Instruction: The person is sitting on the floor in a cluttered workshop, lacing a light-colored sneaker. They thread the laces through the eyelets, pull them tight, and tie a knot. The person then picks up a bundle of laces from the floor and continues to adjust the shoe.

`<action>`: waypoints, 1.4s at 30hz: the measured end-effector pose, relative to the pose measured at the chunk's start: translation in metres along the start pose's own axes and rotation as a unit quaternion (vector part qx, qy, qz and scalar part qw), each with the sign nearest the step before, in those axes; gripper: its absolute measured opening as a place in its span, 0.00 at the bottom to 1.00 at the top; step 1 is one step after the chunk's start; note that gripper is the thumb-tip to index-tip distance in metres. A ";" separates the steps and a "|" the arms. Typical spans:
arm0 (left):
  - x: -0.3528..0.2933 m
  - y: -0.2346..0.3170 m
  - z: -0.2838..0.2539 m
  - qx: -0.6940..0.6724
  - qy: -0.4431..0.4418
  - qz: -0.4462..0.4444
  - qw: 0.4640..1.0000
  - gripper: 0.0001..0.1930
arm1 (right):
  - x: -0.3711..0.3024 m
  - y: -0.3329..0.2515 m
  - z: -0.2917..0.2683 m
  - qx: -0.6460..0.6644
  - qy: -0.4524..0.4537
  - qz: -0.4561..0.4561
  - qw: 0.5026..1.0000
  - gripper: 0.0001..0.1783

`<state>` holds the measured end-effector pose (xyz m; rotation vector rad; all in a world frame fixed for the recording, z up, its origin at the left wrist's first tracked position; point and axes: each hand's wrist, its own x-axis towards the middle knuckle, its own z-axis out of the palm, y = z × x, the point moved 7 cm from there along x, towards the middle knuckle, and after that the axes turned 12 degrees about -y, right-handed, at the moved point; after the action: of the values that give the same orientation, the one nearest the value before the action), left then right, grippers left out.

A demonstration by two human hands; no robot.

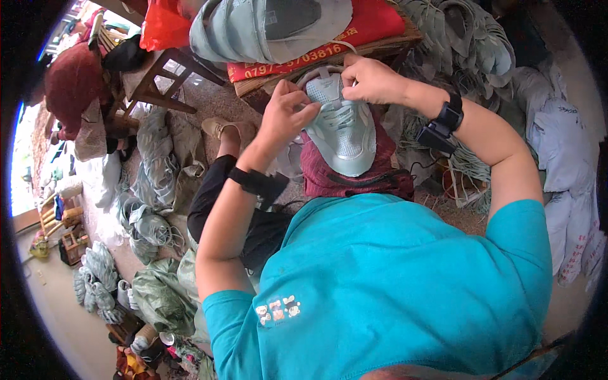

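A pale mint-grey sneaker upper (347, 151) rests on a dark red cloth (316, 176) over my lap, its toe pointing toward me. A matching shoelace (339, 118) crosses the lower part of its throat, below the tongue (327, 88). At the left edge of the throat, my left hand (288, 117) is closed, thumb and fingers pinched on the shoelace. My right hand (373, 80) pinches at the right edge by the upper eyelets. Its fingers hide most of the lace there.
Ahead is a wooden stool (329, 60) with a red printed bag (373, 25) and another grey shoe upper (272, 28) on it. Bundles of grey uppers (152, 158) lie at left. White sacks (560, 145) stand at right. A person in dark red (75, 88) sits far left.
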<state>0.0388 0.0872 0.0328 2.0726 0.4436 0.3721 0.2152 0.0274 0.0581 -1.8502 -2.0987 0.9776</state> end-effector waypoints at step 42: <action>-0.075 -0.075 -0.040 -0.256 0.208 -0.142 0.933 0.30 | -0.061 0.111 -0.029 0.395 0.194 0.171 0.882 0.24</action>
<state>-0.0572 0.1202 -0.0181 1.3943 0.7958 0.6759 0.3341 -0.0183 0.0341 -1.7603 -0.9307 1.1693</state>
